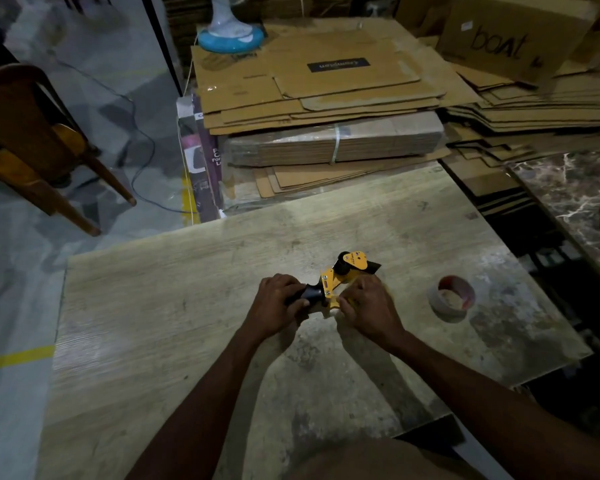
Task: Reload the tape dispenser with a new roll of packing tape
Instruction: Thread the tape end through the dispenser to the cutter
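Note:
A yellow and black tape dispenser [346,271] lies on the wooden table [153,323] near its middle. My left hand [278,304] is closed around its black handle. My right hand [368,306] grips the yellow frame at the near right side of the dispenser, and what lies under its fingers is hidden. A roll of clear packing tape [451,298] with a reddish core lies flat on the table, a short way to the right of my right hand and apart from it.
Stacks of flattened cardboard [323,95] and a bundled pack rise behind the table's far edge. A "boat" carton [510,36] stands at the back right. A wooden chair [32,140] and a cable are on the floor at left. A marble slab [575,188] lies at right.

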The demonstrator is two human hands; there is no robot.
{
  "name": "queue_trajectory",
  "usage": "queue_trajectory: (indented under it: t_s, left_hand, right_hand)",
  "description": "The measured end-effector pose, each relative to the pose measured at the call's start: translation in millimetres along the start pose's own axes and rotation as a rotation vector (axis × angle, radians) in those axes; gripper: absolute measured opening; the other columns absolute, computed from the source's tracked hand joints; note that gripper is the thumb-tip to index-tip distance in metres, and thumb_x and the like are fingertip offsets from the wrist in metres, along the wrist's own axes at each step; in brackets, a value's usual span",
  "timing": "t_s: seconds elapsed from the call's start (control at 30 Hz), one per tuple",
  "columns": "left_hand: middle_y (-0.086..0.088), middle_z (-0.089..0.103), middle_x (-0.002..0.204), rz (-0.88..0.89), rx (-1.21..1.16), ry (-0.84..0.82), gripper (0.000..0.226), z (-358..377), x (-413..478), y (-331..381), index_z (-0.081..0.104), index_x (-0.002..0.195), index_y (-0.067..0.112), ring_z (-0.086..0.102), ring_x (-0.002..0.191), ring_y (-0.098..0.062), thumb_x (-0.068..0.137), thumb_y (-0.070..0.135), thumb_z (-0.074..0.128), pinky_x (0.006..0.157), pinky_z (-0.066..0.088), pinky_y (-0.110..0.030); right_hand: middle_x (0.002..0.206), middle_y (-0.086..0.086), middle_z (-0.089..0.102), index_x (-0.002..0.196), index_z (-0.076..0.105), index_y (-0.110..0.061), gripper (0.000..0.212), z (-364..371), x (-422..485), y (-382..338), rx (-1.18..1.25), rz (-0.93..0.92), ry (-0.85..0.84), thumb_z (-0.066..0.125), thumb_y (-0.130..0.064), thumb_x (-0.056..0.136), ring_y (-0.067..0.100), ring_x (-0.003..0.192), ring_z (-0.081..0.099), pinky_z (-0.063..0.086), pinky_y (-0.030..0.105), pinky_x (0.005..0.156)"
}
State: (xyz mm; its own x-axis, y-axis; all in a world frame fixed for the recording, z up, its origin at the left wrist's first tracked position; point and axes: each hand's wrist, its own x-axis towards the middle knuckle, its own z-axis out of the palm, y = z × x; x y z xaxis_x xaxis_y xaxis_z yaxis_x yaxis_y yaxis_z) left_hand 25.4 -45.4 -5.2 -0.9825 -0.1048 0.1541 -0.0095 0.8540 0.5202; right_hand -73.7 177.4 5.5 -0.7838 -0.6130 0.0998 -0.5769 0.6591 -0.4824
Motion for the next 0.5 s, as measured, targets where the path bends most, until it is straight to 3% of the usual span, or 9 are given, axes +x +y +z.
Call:
queue_trajectory:
  t_s: [0.17, 0.23, 0.37, 0.5]
  left_hand:
    - [0.001, 0.066, 0.096, -0.038, -0.159, -0.046, 0.037, 9.9, -15.1, 3.9, 0.073, 0.119, 0.025, 0.054, 0.089, -0.015, 0.087, 0.042, 0.074, 0.076, 0.046, -0.036]
    - [0.003, 0.062, 0.089, -0.049, -0.217, -0.045, 0.037, 13.3, -23.7, 8.2, 0.074, 0.116, 0.027, 0.053, 0.085, -0.013, 0.084, 0.045, 0.074, 0.071, 0.045, -0.034]
    - [0.008, 0.060, 0.087, -0.115, -0.312, -0.024, 0.041, 21.1, -41.9, 16.7, 0.077, 0.104, 0.023, 0.056, 0.082, -0.006, 0.074, 0.052, 0.080, 0.068, 0.042, -0.020]
    - [0.004, 0.062, 0.084, -0.171, -0.397, -0.069, 0.034, 18.9, -40.1, 13.7, 0.076, 0.092, 0.020, 0.059, 0.077, -0.007, 0.072, 0.045, 0.087, 0.064, 0.044, -0.020]
  right_hand:
    - [0.079, 0.008, 0.068, 0.079, 0.079, -0.014, 0.008, -1.7, -2.5, 0.0, 0.034, 0.095, 0.030, 0.079, -0.022, 0.080, 0.025, 0.079, 0.062, 0.049, 0.038, 0.080]
    - [0.073, 0.006, 0.068, 0.074, 0.078, -0.015, 0.011, -3.0, -0.6, -2.8, 0.040, 0.125, 0.037, 0.075, -0.023, 0.081, 0.023, 0.072, 0.061, 0.047, 0.034, 0.073]
    - [0.061, -0.005, 0.051, 0.061, 0.068, -0.015, 0.020, -4.6, 8.5, -8.9, 0.056, 0.197, 0.065, 0.072, -0.014, 0.080, 0.016, 0.059, 0.047, 0.028, 0.025, 0.063]
    - [0.069, 0.003, 0.060, 0.072, 0.071, -0.012, 0.011, -3.4, 17.1, 2.6, 0.111, 0.237, 0.071, 0.069, -0.010, 0.083, 0.017, 0.062, 0.052, 0.026, 0.024, 0.061]
